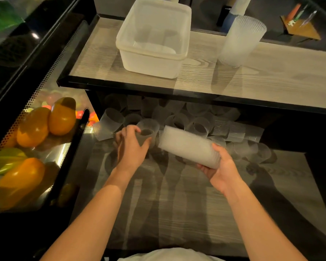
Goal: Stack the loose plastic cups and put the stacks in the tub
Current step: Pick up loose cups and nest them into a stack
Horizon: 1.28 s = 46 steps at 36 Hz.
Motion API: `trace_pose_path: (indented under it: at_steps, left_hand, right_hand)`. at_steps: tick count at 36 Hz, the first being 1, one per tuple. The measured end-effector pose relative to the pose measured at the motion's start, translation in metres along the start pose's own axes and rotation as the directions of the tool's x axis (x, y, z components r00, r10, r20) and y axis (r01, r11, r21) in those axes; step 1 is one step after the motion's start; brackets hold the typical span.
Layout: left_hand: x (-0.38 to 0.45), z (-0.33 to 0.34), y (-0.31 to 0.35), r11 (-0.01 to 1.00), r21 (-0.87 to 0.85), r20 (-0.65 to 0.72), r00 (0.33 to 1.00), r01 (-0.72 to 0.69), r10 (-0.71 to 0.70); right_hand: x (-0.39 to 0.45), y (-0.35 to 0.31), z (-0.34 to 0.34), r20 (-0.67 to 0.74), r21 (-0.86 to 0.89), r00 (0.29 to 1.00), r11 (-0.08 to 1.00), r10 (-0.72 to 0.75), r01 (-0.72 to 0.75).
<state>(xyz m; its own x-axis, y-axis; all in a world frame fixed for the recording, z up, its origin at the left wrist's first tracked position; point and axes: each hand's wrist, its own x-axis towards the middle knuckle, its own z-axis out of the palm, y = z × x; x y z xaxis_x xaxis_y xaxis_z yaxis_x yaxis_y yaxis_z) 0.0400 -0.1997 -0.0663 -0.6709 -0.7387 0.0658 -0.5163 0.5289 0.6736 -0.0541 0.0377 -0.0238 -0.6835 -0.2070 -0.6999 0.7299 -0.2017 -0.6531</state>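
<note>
On the low bench (177,204), near the person, the left hand (132,147) is wrapped round one clear plastic cup (147,131) at the near edge of the pile. The right hand (220,166) is curled under the near end of a long stack of cups (188,146), which lies on its side with its far end pointing left toward that one cup. The two hands are apart, each clamped on its own thing.

The step looks like adding the one cup to the stack. To do it well, turn the cup so it faces the same way as the stack, line it up straight, then slide it on gently. These cups are thin (a hard squeeze could bend them), so a soft hold is best.

Many loose cups (205,121) lie in a heap at the far side of the low bench, partly under the upper shelf (252,80). The dark front edge of that shelf hangs just over the heap, so a long stack should be lifted toward the person first, then up. The tub (132,59) sits on the shelf, far left, and looks mostly empty. A tall finished stack (241,40) stands to its right. The near part of the low bench has open room for the hands. A tray of yellow peppers (32,127) sits to the left.
</note>
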Motion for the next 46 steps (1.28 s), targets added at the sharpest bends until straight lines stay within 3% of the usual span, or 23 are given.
trace_pose_path:
  at_steps: [2,4,7,11,15,18,22,24,26,28,31,34,40,44,46]
  left_hand:
    - [-0.007,-0.013,0.0,0.984,0.02,0.032,0.984,-0.177,0.177]
    - [-0.012,-0.026,0.001,0.934,0.072,0.215,0.92,-0.35,0.328]
    - [-0.015,-0.037,0.0,0.903,0.007,0.419,0.821,-0.431,0.388]
    - [-0.018,-0.041,0.0,0.93,-0.295,0.376,0.868,-0.219,0.323]
    - [-0.016,-0.031,-0.007,0.783,-0.621,0.349,0.905,0.031,0.241]
    - [-0.024,-0.023,0.004,0.721,-0.676,0.412,0.89,0.155,0.194]
    - [-0.039,0.002,0.017,0.722,-0.648,0.499,0.851,0.242,0.164]
    - [-0.038,0.009,0.013,0.709,-0.653,0.451,0.889,0.266,0.082]
    - [-0.03,0.013,0.003,0.83,-0.527,0.241,0.969,0.183,-0.061]
    - [-0.021,0.02,-0.01,0.971,-0.184,0.13,0.983,0.153,-0.13]
    - [-0.012,0.035,-0.032,0.979,0.194,0.342,0.93,0.067,-0.131]
    - [-0.012,0.04,-0.047,0.963,0.268,0.392,0.913,0.006,-0.115]
    - [-0.039,0.019,-0.038,0.986,-0.052,0.285,0.949,0.156,-0.135]
    - [-0.05,0.003,-0.031,0.852,-0.387,0.307,0.921,0.351,-0.24]
    - [-0.051,-0.004,-0.027,0.781,-0.503,0.397,0.902,0.37,-0.172]
  right_hand:
    - [-0.001,-0.003,0.0,0.009,0.034,1.0,0.999,-0.005,0.005]
    - [-0.001,-0.005,0.0,0.018,0.039,1.0,0.999,-0.011,0.01]
    - [-0.001,-0.004,0.001,0.009,-0.042,1.0,0.999,-0.023,0.023]
    - [0.0,0.001,0.002,-0.012,-0.135,0.999,0.99,-0.037,0.035]
    - [-0.001,0.001,0.001,0.035,-0.156,0.999,0.987,-0.027,0.032]
    - [-0.002,0.006,0.004,0.05,-0.169,0.998,0.985,-0.024,0.032]
    - [0.0,0.013,0.007,0.025,-0.15,0.998,0.987,-0.051,0.054]
    - [0.002,0.015,0.002,0.01,-0.143,0.998,0.987,-0.07,0.071]
    - [0.005,0.016,-0.005,-0.027,-0.126,0.996,0.989,-0.082,0.078]
    - [0.006,0.017,-0.008,-0.056,-0.102,0.995,0.991,-0.088,0.081]
    - [0.005,0.018,-0.006,-0.061,-0.074,0.994,0.994,-0.086,0.081]
    - [0.004,0.017,-0.006,-0.047,-0.059,0.996,0.995,-0.079,0.076]
    - [0.006,0.018,-0.009,-0.032,-0.009,0.998,0.998,-0.059,0.059]
    - [0.005,0.021,-0.01,-0.042,-0.04,0.998,0.998,-0.04,0.038]
    - [0.004,0.022,-0.008,-0.04,-0.065,0.999,0.997,-0.031,0.029]
